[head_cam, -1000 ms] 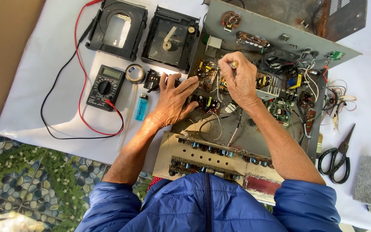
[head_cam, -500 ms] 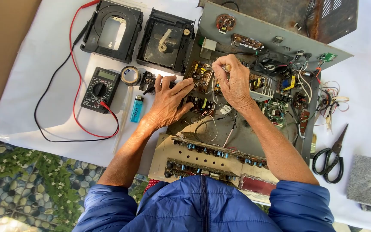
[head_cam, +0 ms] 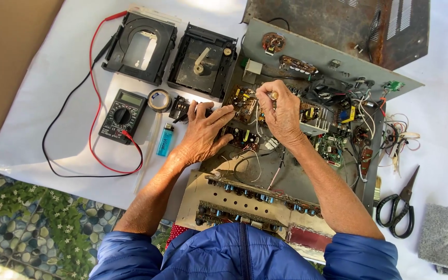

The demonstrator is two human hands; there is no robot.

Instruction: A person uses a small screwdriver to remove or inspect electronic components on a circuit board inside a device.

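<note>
We rest our left hand (head_cam: 203,132) flat, fingers spread, on the edge of the open metal chassis (head_cam: 286,176) at the centre of the frame, fingertips touching a small circuit board (head_cam: 242,98). Our right hand (head_cam: 282,115) pinches a thin tool with a pale handle (head_cam: 274,95) just right of that board. At left lie a black multimeter (head_cam: 122,115) and a blue lighter (head_cam: 165,140); black scissors (head_cam: 399,205) lie at lower right.
</note>
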